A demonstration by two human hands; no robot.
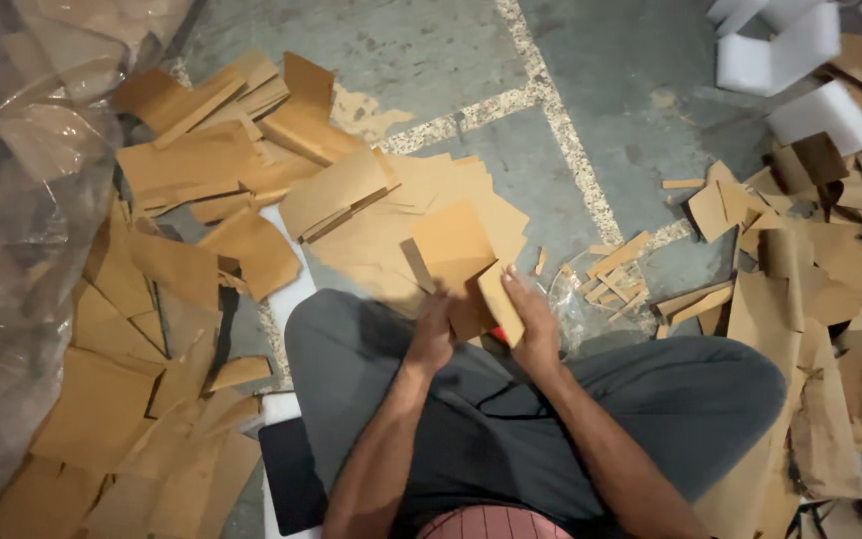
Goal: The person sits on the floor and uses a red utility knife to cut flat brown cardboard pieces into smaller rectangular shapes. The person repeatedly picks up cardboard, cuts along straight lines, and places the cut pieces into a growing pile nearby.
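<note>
I sit cross-legged on the floor in dark grey trousers. My left hand (432, 334) grips the lower edge of a brown cardboard piece (451, 245) that stands up in front of my knees. My right hand (534, 321) holds a smaller cardboard strip (500, 302) next to it, thumb on top. A bit of something red (498, 336) shows between my hands, mostly hidden. Just beyond the held piece lies a flat stack of cardboard sheets (391, 235).
Cardboard offcuts (152, 329) cover the floor at left, with clear plastic sheeting (22, 200) at the far left. More cardboard scraps (830, 299) pile up at right, white foam blocks (780, 50) at top right. Small strips (616, 269) lie on plastic wrap ahead.
</note>
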